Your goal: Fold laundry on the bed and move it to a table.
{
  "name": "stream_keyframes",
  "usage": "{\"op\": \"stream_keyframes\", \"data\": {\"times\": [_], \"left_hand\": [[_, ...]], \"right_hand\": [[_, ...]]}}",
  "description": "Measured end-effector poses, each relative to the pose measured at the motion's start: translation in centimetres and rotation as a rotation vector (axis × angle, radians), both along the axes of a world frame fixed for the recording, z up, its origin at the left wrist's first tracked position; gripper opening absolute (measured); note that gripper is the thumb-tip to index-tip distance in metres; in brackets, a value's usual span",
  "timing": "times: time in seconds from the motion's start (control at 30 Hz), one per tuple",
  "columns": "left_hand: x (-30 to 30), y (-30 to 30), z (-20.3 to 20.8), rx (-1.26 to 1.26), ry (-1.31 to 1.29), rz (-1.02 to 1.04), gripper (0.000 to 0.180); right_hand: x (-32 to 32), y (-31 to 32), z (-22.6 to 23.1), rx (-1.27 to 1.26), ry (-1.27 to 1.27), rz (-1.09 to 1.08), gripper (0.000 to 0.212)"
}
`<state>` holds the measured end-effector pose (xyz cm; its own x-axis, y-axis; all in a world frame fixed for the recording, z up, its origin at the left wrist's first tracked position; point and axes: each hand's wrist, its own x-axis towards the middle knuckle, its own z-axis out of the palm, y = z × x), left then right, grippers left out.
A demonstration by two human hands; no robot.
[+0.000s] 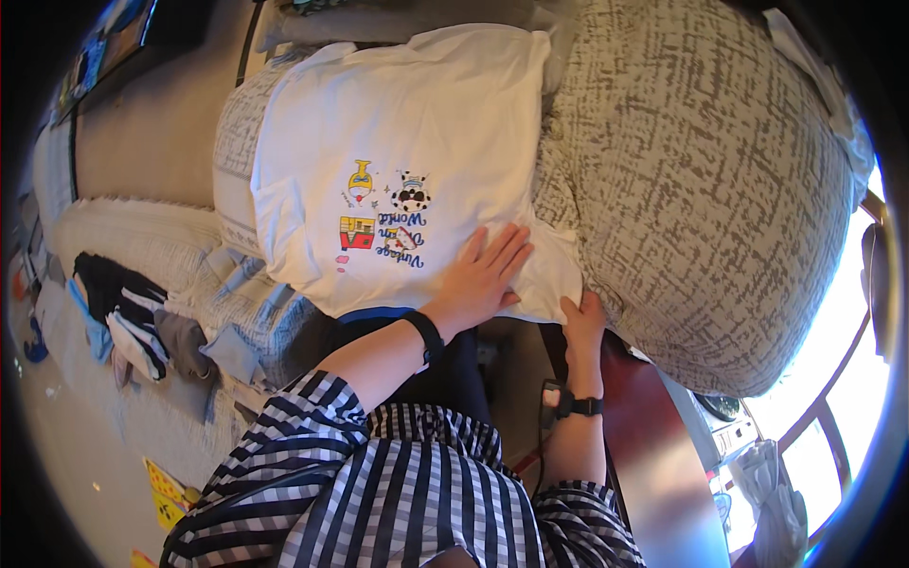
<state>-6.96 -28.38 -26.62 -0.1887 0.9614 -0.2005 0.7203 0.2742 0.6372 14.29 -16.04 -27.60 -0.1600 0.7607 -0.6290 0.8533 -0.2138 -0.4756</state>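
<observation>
A white T-shirt [407, 114] with a cartoon print is spread over a patterned grey surface, its blue-trimmed neckline toward me and the print upside down from where I stand. My left hand [483, 275] lies flat on the cloth beside the print, fingers stretched out and pointing to the right. At the near right corner, my right hand [582, 322] pinches the sleeve edge between thumb and fingers. Some creases run across the shirt, mostly along its left side and near the sleeve.
A large grey-patterned cushion [710, 189] rises directly right of the shirt. To the left, dark and light garments [142, 322] lie on a pale cover. A dark reddish wooden surface [663, 445] stands at the lower right, near a bright window [814, 445].
</observation>
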Motion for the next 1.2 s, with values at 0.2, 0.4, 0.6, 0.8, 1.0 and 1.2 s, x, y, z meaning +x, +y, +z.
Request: {"op": "stream_keyframes", "data": {"times": [0.2, 0.4, 0.6, 0.8, 1.0, 1.2], "left_hand": [[2.1, -3.2, -0.5, -0.063, 0.116, -0.024, 0.076], [9.3, -7.5, -3.1, -0.125, -0.179, -0.083, 0.037], [6.2, -9.3, 1.7, 0.168, -0.087, -0.111, 0.031], [1.3, -13.4, 3.3, -0.063, -0.372, -0.067, 0.022], [-8.2, -17.2, 6.2, 0.113, -0.209, 0.749, 0.022], [-14.9, -24.2, 2.2, 0.062, 0.369, 1.206, 0.038]], "right_hand": [[-9.2, -2.7, 6.3, -0.201, 0.238, -0.059, 0.046], [-14.9, -7.3, 4.5, -0.31, 0.119, 0.67, 0.06], [-13.8, -6.7, 3.1, -0.265, 0.35, 0.572, 0.032], [-14.5, -4.4, 1.8, -0.017, 0.272, 0.451, 0.023], [-19.9, -2.0, 3.2, 0.019, 0.031, 0.755, 0.02], [-33.0, -1.9, 3.7, 0.345, 0.391, 0.955, 0.013]]}}
